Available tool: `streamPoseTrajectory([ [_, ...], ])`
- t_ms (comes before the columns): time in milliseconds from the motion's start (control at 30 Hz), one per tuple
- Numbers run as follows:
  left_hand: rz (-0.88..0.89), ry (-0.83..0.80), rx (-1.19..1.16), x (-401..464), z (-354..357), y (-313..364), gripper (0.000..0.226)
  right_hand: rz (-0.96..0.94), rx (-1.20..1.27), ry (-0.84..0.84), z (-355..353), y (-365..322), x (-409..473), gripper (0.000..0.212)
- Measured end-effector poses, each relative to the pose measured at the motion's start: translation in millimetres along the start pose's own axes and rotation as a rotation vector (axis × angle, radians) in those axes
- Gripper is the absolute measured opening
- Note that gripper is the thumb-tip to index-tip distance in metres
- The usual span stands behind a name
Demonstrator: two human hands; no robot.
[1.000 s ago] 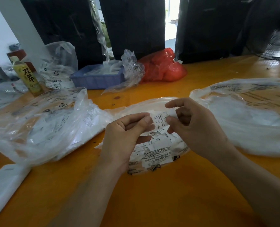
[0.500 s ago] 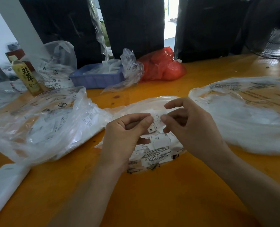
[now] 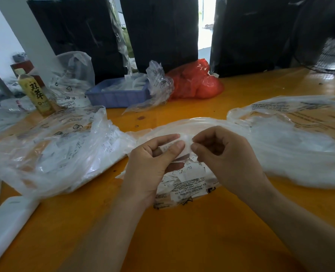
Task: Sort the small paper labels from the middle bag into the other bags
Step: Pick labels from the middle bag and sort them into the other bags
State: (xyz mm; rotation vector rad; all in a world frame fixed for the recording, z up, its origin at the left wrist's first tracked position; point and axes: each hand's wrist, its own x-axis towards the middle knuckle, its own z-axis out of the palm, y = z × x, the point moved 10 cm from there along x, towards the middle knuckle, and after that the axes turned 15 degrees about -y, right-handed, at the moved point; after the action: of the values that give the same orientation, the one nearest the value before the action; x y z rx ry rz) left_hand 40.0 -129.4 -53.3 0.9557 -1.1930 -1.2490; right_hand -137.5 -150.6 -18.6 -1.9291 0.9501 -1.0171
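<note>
Centre of frame, both hands meet above the middle bag (image 3: 184, 185), which lies flat on the orange table (image 3: 182, 242). Left hand (image 3: 149, 163): thumb and forefinger curled, pinching a small stack of labels (image 3: 170, 147). Right hand (image 3: 227, 160): fingertips (image 3: 194, 148) pinched on the right edge of a label (image 3: 186, 142) that sits against the left hand's stack; the paper is blurred, so I cannot tell whether it is one slip or several. Judging by the pose, the person is peeling a label off or reading it before choosing a bag. The middle bag has a layer of loose printed slips in it, visible through the plastic below the hands, so the supply is not exhausted. Left bag (image 3: 51, 152), at mid-left of frame, is crumpled and open toward the centre, with many slips inside. Right bag (image 3: 292, 150), at mid-right, shows a pale white mass inside, too hazy to make out as labels for sure. My estimate: sorting is well under way, with a fair share left in the middle bag plus what the hands hold. Upper part of frame: a bottle (image 3: 35, 93) at left, a blue tray (image 3: 117, 95) and a red bag (image 3: 196, 83) near centre, none of them touched.
</note>
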Motion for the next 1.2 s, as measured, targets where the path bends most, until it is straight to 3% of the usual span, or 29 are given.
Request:
streamPoseTrajectory([
  [100, 0.019, 0.034, 0.030, 0, -6, 5, 0.025, 0.004, 0.068, 0.067, -9, 1, -1, 0.014],
  [200, 0.050, 0.115, 0.263, -4, -15, 20, 0.021, 0.014, 0.050, 0.096, -16, 0, -2, 0.013],
  [300, 0.192, 0.335, 0.529, -21, -44, 69, 0.026, -0.002, -0.063, 0.201, -39, -10, -4, 0.009],
  [400, 0.331, 0.704, 1.049, -60, -93, 139, 0.034, 0.008, -0.379, 0.261, -75, -25, -1, 0.007],
  [467, 0.135, 0.833, 1.294, -69, -136, 150, 0.029, 0.201, -0.757, 0.171, -101, -8, 11, 0.016],
  [533, -0.219, 0.788, 1.363, -63, -178, 130, 0.020, 0.498, -1.050, -0.018, -127, 33, 22, 0.032],
  [600, -0.495, 0.691, 1.400, -56, -199, 104, 0.016, 0.702, -1.211, -0.244, -134, 70, 24, 0.028],
  [667, -0.653, 0.621, 1.516, -48, -202, 92, 0.021, 0.753, -1.239, -0.390, -129, 95, 24, 0.021],
  [733, -0.666, 0.619, 1.531, -41, -205, 91, 0.026, 0.746, -1.234, -0.418, -124, 105, 25, 0.018],
  [867, -0.519, 0.705, 1.563, -37, -181, 108, 0.034, 0.665, -1.198, -0.265, -130, 97, 27, 0.036],
  [967, -0.130, 0.736, 1.587, -33, -115, 135, 0.025, 0.652, -1.207, -0.230, -130, 87, 27, 0.019],
  [1067, 0.322, 0.488, 1.430, -31, -25, 139, 0.016, 0.607, -1.144, -0.129, -135, 71, 25, 0.015],
  [1133, 0.386, 0.223, 1.251, -22, 15, 120, 0.013, 0.498, -1.082, 0.002, -141, 47, 26, 0.014],
  [1200, 0.323, 0.052, 1.105, -12, 30, 88, 0.011, 0.327, -0.976, 0.136, -142, 14, 26, 0.011],
])
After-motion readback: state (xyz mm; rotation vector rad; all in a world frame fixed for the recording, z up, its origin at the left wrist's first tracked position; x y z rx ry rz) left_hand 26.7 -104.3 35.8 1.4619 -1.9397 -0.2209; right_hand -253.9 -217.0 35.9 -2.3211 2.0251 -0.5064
